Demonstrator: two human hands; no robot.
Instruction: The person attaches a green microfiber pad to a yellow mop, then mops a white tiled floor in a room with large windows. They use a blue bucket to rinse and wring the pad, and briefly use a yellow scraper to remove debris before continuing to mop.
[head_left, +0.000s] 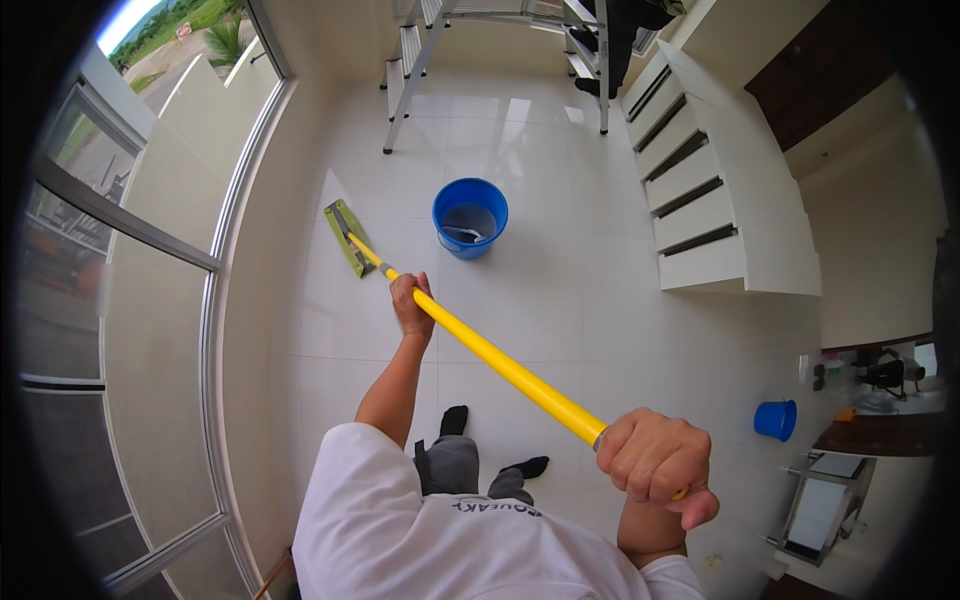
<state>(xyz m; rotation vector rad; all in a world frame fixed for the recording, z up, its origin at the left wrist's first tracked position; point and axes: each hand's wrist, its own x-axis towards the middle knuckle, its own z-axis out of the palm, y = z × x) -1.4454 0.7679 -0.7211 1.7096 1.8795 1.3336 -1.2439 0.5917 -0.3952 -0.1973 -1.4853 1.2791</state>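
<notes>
A yellow mop handle (514, 360) slants across the view from lower right to upper left. Around its lower part, close to the grey joint, my left hand (412, 304) is wrapped. My right hand (658, 463) grips the top end, near the camera. The flat mop head with a green cloth pad (349, 238) rests on the white tiled floor, left of a blue bucket (457, 250). Inside the bucket are greyish water and a light-coloured object, partly under the surface, whose kind I cannot tell.
An aluminium stepladder (409, 82) stands at the back, with a person's dark-clothed legs (619, 45) on its right side. White stair-like steps (701, 214) rise on the right. A second blue bucket (775, 420) is at the right. A window frame (214, 315) runs along the left wall.
</notes>
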